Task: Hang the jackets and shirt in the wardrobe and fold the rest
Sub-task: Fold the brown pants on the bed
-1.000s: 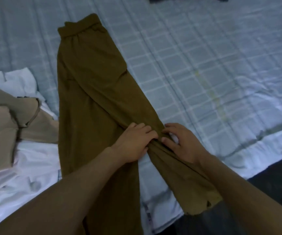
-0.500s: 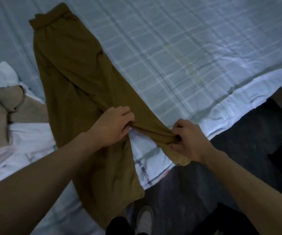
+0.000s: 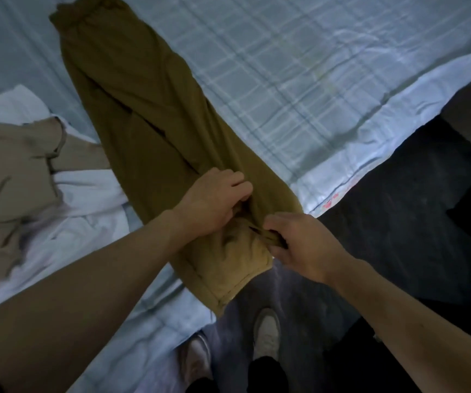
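Both trouser legs now lie together: you've brought the right leg over onto the left one since a moment ago. The trousers [image 3: 149, 129] stretch from the upper left of the frame to the bed [image 3: 299, 80] edge at centre. Your left hand [image 3: 214, 202] grips the cloth near the hems, and your right hand [image 3: 302, 245] pinches the hem. Folding lengthwise looks done; folding them shorter comes next.

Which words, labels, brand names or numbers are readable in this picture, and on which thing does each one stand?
No text can be read.
Bed sheet: small pink and red marks on its edge near the corner, too blurred to tell whether they are letters.
Brown trousers, held by the left hand and the right hand: no visible label or print.
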A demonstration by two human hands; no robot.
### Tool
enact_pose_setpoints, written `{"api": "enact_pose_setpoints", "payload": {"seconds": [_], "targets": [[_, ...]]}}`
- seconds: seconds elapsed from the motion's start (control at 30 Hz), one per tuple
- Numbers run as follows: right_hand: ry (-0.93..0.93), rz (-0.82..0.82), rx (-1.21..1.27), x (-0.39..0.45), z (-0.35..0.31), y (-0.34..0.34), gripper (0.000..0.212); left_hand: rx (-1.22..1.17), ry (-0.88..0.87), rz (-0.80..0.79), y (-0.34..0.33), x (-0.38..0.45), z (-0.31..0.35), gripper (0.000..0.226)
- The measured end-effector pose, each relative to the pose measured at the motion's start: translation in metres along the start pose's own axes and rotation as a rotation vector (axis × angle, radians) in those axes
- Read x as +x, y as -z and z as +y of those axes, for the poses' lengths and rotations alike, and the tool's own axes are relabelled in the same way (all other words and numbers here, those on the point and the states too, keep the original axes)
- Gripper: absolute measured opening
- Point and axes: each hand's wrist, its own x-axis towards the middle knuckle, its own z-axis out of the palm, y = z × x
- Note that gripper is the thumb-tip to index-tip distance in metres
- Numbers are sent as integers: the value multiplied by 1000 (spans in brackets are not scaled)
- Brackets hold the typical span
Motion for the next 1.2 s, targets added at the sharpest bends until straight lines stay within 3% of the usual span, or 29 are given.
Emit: {"api": "enact_pose_setpoints", "payload": {"seconds": [0.27, 0.53, 0.6, 0.7, 0.73, 0.8, 0.9, 0.93, 1.0, 1.07, 1.2], "targets": [[0, -35, -72, -31, -47, -21, 3, -14, -149, -42, 19, -90, -21, 7], [-1, -144, -1, -32, -85, -71, 4, 26, -150, -59, 7, -128, -25, 21], [-14, -197, 59, -30, -87, -82, 7, 40, -119, -137, 2, -134, -28, 20], [-41, -293, 114, -27, -87, -89, 27, 85, -45, -422, -3, -142, -34, 17], [-50, -268, 144, -27, -85, -90, 29, 54, -11, -496, -3, -145, -35, 17], [-74, -115, 189, -24, -79, -87, 26, -72, 54, -494, 0, -148, -31, 16], [-132, 184, 95, -14, -66, -80, 14, -135, 120, -278, -3, -147, -22, 20], [-175, 224, 44, -8, -62, -77, 21, -105, 150, -211, -5, -144, -19, 23], [-296, 191, -16, 4, -57, -76, 45, -42, 223, -163, -10, -137, -11, 34], [-406, 140, -12, 16, -53, -76, 61, 9, 269, -223, -19, -129, -5, 45], [-487, 176, 19, 33, -44, -76, 49, 67, 317, -259, -32, -123, 3, 48]]}}
